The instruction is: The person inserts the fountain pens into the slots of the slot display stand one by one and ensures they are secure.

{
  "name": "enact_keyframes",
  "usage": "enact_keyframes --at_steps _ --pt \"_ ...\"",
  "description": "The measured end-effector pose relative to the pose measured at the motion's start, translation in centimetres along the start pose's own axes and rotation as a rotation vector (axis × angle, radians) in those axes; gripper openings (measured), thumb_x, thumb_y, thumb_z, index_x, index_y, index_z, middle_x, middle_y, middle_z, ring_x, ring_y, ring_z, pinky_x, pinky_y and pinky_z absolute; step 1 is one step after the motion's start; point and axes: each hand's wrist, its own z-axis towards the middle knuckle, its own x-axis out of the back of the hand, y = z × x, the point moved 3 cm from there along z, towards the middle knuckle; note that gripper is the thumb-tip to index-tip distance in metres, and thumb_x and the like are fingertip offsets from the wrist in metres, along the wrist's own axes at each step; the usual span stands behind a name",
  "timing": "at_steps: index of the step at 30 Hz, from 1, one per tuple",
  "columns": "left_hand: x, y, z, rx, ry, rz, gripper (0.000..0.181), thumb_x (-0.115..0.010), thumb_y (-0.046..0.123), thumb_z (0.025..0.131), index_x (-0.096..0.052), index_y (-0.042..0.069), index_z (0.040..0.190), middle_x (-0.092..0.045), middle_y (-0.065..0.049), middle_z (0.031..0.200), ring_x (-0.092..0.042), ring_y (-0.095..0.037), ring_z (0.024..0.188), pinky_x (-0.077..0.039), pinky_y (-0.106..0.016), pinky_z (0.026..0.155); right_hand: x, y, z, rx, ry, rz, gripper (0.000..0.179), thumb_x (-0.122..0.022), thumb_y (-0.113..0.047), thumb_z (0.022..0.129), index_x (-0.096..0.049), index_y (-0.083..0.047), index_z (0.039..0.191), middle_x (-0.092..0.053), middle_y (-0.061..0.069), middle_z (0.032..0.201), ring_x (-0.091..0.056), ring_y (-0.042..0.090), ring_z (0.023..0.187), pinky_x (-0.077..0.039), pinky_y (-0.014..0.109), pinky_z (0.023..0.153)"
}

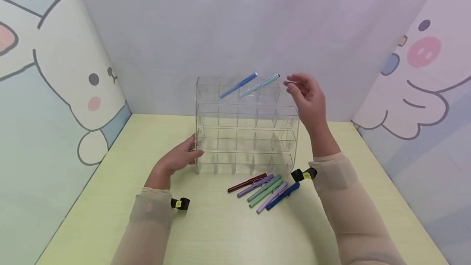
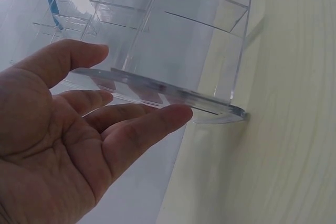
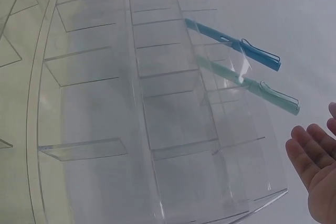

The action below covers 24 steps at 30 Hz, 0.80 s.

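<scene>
A clear plastic tiered pen rack (image 1: pixel 245 133) stands upright with compartments in rows. My left hand (image 1: pixel 180 156) holds its left side panel; in the left wrist view the thumb (image 2: pixel 86 53) lies over the panel's edge and the fingers (image 2: pixel 152 129) lie along its outer face. A blue pen (image 1: pixel 238 85) and a pale aqua pen (image 1: pixel 260 86) lean side by side in the top row. Just right of the aqua pen's upper end, my right hand (image 1: pixel 308 97) hangs in the air with loosely bent fingers and nothing in them.
On the pale wood-look table (image 1: pixel 206 232), in front of the rack, lie several pens side by side: dark red (image 1: pixel 246 183), purple (image 1: pixel 255 186), greens (image 1: pixel 266 193), lilac (image 1: pixel 272 197) and dark blue (image 1: pixel 283 196). Cartoon-printed panels (image 1: pixel 66 93) enclose the sides.
</scene>
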Motion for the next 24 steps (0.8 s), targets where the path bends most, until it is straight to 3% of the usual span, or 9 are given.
enact_keyframes --at_steps 4,15,24 --pt "0.0 0.0 -0.1 -0.001 -0.001 -0.009 0.08 -0.053 0.037 0.102 0.003 0.031 0.159 -0.012 -0.013 0.164 -0.042 -0.038 0.137 -0.027 -0.065 0.112 0.7 -0.2 -1.2 0.018 0.006 0.009 0.028 -0.06 -0.004 0.096 -0.058 0.005 0.123 -0.066 0.008 0.118 -0.067 0.019 0.109 -0.053 0.022 0.09" --pt "-0.1 0.3 -0.4 0.005 -0.003 -0.032 0.078 -0.053 0.036 0.102 0.002 0.039 0.157 -0.012 -0.012 0.164 -0.038 -0.036 0.14 -0.031 -0.059 0.113 2.8 -0.1 -5.5 0.024 0.032 -0.024 0.03 -0.06 -0.001 0.096 -0.057 0.008 0.125 -0.061 0.023 0.122 -0.065 0.021 0.111 -0.053 0.022 0.09" --pt "-0.2 0.2 -0.3 0.004 0.001 -0.017 0.078 -0.053 0.035 0.102 0.002 0.037 0.157 -0.013 -0.012 0.164 -0.039 -0.035 0.14 -0.033 -0.057 0.112 4.4 0.2 -9.0 -0.027 0.041 -0.053 0.034 -0.06 0.002 0.095 -0.056 0.008 0.128 -0.063 0.016 0.123 -0.065 0.021 0.112 -0.053 0.02 0.09"
